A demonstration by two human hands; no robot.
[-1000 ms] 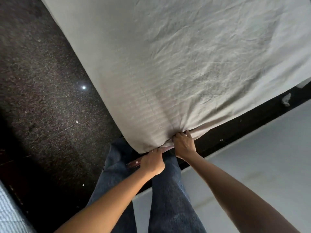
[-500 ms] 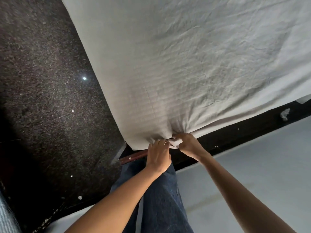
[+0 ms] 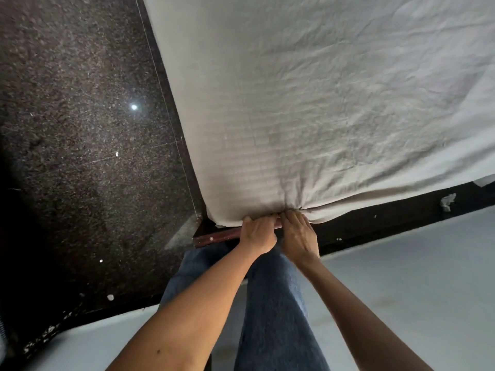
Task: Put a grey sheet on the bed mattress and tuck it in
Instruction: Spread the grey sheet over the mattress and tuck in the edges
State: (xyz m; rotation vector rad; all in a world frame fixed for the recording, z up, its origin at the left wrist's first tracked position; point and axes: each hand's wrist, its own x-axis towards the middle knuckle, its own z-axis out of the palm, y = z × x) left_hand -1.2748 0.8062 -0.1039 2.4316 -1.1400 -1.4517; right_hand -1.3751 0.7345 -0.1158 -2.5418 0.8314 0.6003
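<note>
Overhead, looking down: grey sheet (image 3: pixel 308 103) spread wrinkled across bed, covering mattress, which is hidden beneath. Sheet gathers into puckered folds at near corner. Both hands side by side at that corner, touching. Left hand (image 3: pixel 258 235) has fingers curled, gripping sheet edge just above reddish wooden bed rail (image 3: pixel 214 239). Right hand (image 3: pixel 300 236) reaches into folds, fingertips hidden; pinching or only pressing, cannot tell. Blue jeans (image 3: pixel 273 303) below arms. Dark speckled floor (image 3: pixel 80 129) on left.
</note>
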